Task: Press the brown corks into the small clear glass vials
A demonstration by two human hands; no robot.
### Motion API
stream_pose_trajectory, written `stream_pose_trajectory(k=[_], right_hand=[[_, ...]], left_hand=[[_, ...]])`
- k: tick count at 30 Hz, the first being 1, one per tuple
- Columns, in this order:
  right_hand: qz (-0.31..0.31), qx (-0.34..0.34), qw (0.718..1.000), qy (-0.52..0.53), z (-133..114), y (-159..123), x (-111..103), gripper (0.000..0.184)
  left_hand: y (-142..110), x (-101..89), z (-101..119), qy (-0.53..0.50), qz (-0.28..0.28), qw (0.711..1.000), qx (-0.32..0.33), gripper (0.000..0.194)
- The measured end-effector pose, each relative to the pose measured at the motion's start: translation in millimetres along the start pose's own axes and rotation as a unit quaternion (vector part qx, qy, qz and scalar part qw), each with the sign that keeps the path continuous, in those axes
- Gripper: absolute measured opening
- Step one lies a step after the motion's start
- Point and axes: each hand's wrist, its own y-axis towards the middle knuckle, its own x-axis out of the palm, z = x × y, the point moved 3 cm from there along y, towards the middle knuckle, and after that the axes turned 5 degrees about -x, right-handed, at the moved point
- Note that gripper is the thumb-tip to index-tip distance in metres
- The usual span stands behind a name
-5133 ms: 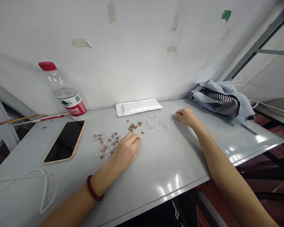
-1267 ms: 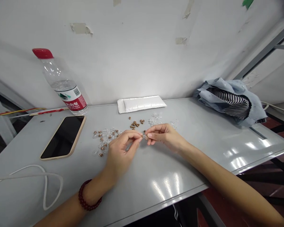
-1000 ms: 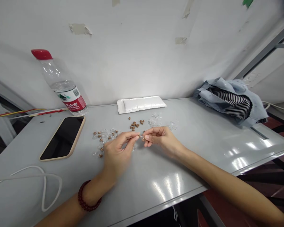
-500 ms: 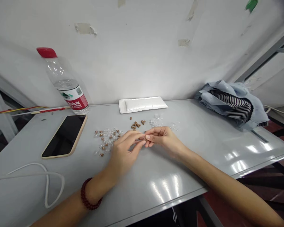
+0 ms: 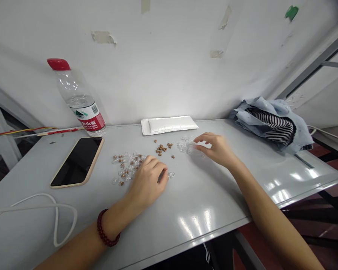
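Observation:
My left hand [image 5: 149, 180] is curled low over the table, thumb and fingers together. At its fingertips a small clear bottle [image 5: 171, 174] sticks out, apparently pinched; no cork shows on it. Just beyond that hand lies a cluster of tiny clear bottles with brown corks [image 5: 126, 165], partly covered by the hand. My right hand [image 5: 215, 148] is over a pile of clear uncorked bottles [image 5: 183, 145], thumb and index finger apart at its right edge. Between the hands, farther back, are several loose brown corks [image 5: 161, 149].
A white padded packet [image 5: 169, 125] lies against the wall. To the left are a phone [image 5: 77, 161], a red-capped water bottle [image 5: 86, 108] and a white cable [image 5: 56, 210]. Crumpled blue cloth [image 5: 273, 122] occupies the back right of the grey table [image 5: 169, 225].
My hands were together at the middle over a small bottle. My right hand has parted and moved right and back to the clear bottles; my left hand has shifted slightly down.

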Motion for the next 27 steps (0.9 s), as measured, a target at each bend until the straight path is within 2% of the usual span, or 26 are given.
stream_pose_trajectory(k=[2,6,11,14,20,27], right_hand=[[-0.037,-0.049,0.998,-0.032,-1,-2,6,0.014],[-0.042,-0.079,0.994,-0.061,-1,-2,8,0.015],[-0.051,-0.085,0.992,-0.079,4,-1,10,0.023],[-0.062,-0.092,0.991,-0.072,3,-1,13,0.028],[-0.091,-0.064,0.991,-0.073,1,-2,16,0.034],[-0.120,-0.036,0.988,-0.085,7,-1,19,0.031]], left_hand=[[1,0.4,-1,0.019,0.008,1.000,-0.003,0.017],[4,2.2,1,0.058,0.000,0.998,0.015,0.019],[6,10.5,8,0.128,-0.119,0.983,0.047,0.035],[4,13.7,8,0.143,-0.156,0.976,0.049,0.042],[3,13.7,9,0.134,-0.145,0.979,0.047,0.039],[4,13.9,8,0.118,-0.140,0.982,0.040,0.038]])
